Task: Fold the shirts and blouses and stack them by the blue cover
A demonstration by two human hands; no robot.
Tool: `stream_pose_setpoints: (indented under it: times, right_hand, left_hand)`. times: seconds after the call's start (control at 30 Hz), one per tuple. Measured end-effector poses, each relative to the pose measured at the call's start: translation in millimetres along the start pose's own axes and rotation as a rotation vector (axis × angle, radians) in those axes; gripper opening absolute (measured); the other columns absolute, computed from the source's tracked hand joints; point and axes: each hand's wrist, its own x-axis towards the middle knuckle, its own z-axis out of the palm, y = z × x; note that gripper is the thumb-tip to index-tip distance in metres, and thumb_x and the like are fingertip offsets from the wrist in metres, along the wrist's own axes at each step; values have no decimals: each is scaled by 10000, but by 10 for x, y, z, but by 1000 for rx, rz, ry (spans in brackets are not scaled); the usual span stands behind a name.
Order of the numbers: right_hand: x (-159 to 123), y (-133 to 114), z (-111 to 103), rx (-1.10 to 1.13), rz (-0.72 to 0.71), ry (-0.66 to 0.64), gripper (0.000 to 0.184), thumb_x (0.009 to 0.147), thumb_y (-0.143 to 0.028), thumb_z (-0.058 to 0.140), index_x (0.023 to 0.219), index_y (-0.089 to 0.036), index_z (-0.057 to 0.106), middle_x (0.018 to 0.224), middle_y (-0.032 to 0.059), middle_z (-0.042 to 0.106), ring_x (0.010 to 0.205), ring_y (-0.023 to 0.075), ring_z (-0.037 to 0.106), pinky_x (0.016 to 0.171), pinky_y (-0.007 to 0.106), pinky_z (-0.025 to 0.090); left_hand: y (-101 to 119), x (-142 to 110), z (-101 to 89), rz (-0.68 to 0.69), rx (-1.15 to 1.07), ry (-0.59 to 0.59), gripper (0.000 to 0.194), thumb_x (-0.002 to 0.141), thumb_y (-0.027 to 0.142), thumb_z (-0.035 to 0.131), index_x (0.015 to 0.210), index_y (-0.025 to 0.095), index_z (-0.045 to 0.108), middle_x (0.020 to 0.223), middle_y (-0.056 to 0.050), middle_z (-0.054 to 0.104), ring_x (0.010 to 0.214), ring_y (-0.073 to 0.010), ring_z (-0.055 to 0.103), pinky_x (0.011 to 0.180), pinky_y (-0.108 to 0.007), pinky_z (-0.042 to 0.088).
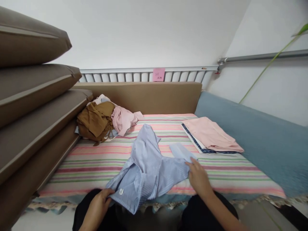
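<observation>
A blue striped shirt (146, 160) lies loosely spread and creased across the front of the striped bed cover, its lower edge hanging past the bed's front edge. My left hand (99, 202) is closed on the shirt's near left corner, beside a small white label (121, 191). At the shirt's right-hand end, the fingers of my right hand (199, 176) are closed on the cloth. A paler blue strip of cloth (181, 151) lies just beyond those fingers; whether it belongs to the shirt I cannot tell.
To the right is a folded stack topped by a pink garment (211, 133). A crumpled heap with a brown garment (96, 120) and a pink one (124, 118) lies back left. Stacked brown cushions (40, 118) stand left. A white radiator (134, 76) runs behind the brown backrest (144, 96).
</observation>
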Motion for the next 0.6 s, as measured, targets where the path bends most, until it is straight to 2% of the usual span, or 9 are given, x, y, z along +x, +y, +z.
stream_pose_setpoints:
  times: [0.07,0.1,0.17,0.2,0.33,0.4,0.5,0.6]
  right_hand:
    - [-196,-263,124,-36,-227,-197,427,717,-200,477,1118,-237,620,1388,63,438,1318,262,325,1102,463,240]
    - [-282,-365,181,-34,-292,-305,449,731,-217,492,1166,-254,598,1417,42,405,1332,247,302,1104,458,232]
    - [-401,-482,276,-39,-335,-455,513,724,-222,530,1231,-293,553,1452,18,354,1352,231,263,1106,455,214]
    - [-428,-498,310,-43,-329,-487,540,717,-216,544,1251,-302,537,1461,16,337,1356,227,253,1107,453,206]
    - [-385,-418,362,-23,-301,-490,539,723,-222,559,1250,-333,540,1456,14,346,1345,228,275,1099,453,207]
    - [-343,-375,373,-4,-306,-475,511,731,-220,547,1226,-344,561,1437,13,380,1328,230,305,1087,456,226]
    - [-305,-353,424,16,-315,-424,453,736,-178,494,1140,-331,629,1375,22,466,1279,223,379,1060,452,272]
    - [-265,-367,492,63,-299,-346,407,717,-141,444,995,-298,696,1256,37,575,1192,226,473,1014,454,337]
  left_hand:
    - [-5,-20,-6,0,17,-1,269,706,199,509,890,257,697,984,-44,710,972,-225,630,905,-313,430]
    - [-8,-31,-7,1,30,-6,273,705,193,507,895,256,693,989,-45,706,978,-224,626,909,-314,427]
    - [-8,-53,-11,13,57,-14,286,698,179,507,908,254,687,999,-44,700,991,-222,616,921,-319,417]
    - [-6,-64,-15,27,72,-23,289,696,172,504,905,254,686,995,-43,698,988,-221,613,917,-320,417]
    - [24,-99,-49,99,162,-65,295,702,142,468,862,260,686,968,-47,684,950,-216,606,863,-315,431]
    - [45,-119,-58,114,248,-39,300,699,123,456,840,253,686,962,-56,675,934,-219,598,854,-325,427]
    - [64,-164,-31,103,426,95,302,698,103,451,830,246,682,1056,-67,653,1000,-248,566,892,-376,395]
    - [53,-210,34,57,553,265,330,695,83,455,886,234,679,1267,-79,563,1210,-291,445,991,-431,312]
